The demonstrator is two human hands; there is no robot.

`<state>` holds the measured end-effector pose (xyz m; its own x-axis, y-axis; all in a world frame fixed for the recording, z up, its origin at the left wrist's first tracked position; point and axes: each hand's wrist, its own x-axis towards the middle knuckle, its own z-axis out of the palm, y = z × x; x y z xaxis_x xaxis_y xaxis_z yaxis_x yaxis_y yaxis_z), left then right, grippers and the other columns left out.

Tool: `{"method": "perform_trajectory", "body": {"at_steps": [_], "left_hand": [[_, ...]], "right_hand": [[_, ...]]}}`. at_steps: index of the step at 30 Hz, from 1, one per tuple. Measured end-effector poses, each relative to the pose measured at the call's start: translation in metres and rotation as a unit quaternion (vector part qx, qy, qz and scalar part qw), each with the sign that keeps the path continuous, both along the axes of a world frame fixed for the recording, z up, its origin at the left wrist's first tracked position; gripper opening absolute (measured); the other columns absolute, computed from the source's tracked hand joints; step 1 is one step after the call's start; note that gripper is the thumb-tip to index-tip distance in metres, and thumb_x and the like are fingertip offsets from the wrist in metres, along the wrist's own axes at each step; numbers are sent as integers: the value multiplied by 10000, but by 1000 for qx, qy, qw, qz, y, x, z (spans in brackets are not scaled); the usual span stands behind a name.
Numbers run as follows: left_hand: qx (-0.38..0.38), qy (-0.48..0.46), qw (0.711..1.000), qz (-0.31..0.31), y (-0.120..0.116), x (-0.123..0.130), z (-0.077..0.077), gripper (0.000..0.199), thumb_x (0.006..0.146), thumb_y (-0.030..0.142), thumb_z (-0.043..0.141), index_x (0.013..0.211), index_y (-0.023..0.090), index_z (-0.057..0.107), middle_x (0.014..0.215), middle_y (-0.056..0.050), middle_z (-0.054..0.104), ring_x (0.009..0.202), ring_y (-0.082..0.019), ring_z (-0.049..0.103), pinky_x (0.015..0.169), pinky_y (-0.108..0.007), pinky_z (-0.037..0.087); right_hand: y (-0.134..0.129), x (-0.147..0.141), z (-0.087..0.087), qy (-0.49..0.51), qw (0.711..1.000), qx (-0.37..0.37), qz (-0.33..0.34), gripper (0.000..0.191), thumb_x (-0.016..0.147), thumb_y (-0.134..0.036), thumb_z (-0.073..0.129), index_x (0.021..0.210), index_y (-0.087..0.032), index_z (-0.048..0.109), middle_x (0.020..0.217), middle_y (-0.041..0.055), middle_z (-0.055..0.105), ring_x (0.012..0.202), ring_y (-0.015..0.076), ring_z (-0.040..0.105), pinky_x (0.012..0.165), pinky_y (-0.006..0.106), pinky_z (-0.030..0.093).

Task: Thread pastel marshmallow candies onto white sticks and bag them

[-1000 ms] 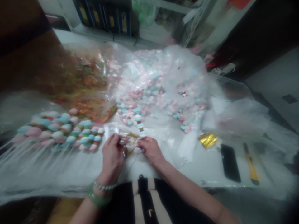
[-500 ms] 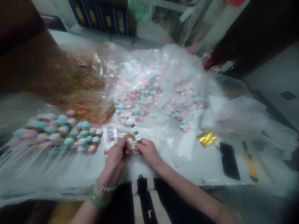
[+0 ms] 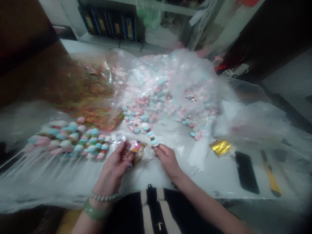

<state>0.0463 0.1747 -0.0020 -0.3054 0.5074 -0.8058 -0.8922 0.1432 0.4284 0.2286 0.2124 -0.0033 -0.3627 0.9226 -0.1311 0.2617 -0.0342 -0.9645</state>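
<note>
My left hand [image 3: 120, 160] is closed on a shiny, colourfully printed plastic wrapper [image 3: 135, 147], low in the middle of the table. Beside it, my right hand [image 3: 168, 161] pinches the lower end of a marshmallow skewer [image 3: 151, 134], whose blue and white pieces lean up and away to the left. The stick itself is mostly hidden by my fingers. Left of my hands lies a pile of finished marshmallow skewers [image 3: 65, 138], white sticks toward me. Loose pink, blue and white marshmallows [image 3: 156, 97] spill from a large clear bag [image 3: 192, 70] beyond my hands.
A clear bag of orange and green candies [image 3: 97, 112] lies at the back left, near a brown box [image 3: 29, 42]. To the right are gold foil ties [image 3: 220, 148], a black phone [image 3: 246, 172], a yellow utility knife [image 3: 271, 178] and crumpled plastic [image 3: 255, 122].
My hands have moved apart: the right has drawn the skewer to the right, and the left has raised the wrapper, its print now showing. The view has shifted slightly.
</note>
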Motion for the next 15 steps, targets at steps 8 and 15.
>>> {"method": "perform_trajectory", "body": {"at_steps": [8,15], "left_hand": [[-32,-28,996,82,3,-16,15,109,904,138,584,803,179,585,755,-5,670,644,-135,680,631,-275,596],[-31,-25,995,95,1,-13,22,140,927,164,554,792,173,591,649,8,626,513,-100,609,582,-240,578]], "right_hand": [[-22,21,12,-52,979,194,34,192,912,-204,484,858,-218,668,734,16,609,703,156,577,663,258,451],[-29,15,13,-74,961,261,52,229,952,-199,447,913,-201,672,739,32,599,688,157,577,640,261,454]]}}
